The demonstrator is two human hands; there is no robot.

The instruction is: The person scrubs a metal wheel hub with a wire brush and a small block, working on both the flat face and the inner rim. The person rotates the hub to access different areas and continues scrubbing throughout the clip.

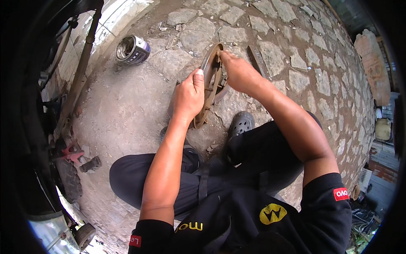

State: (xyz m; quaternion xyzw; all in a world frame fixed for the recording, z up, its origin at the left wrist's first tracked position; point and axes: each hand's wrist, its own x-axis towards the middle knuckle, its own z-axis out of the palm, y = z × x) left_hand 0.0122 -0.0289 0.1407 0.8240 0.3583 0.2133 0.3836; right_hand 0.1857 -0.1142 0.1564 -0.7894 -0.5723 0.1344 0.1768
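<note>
- The left hand (189, 95) is clenched on the near edge of a rusty round metal plate (210, 84), thumb up along its rim, holding it upright on edge.
- The right hand (239, 72) grips the plate's top rim from the far side, fingers (223, 55) curled over the edge and closed on it.
- The plate stands on the stone-paved ground (296, 55), just ahead of the person's dark clog (240, 123), between the two forearms.
- Rusty fittings show on the plate's inner face; what they are cannot be told.
- An open metal can (132, 49) lies on its side on the ground, well apart to the upper left.
- A long rusty pipe (80, 72) runs along the left edge of the ground.
- A small dark cylindrical part (90, 164) and a red metal piece (72, 153) lie near the left knee.
</note>
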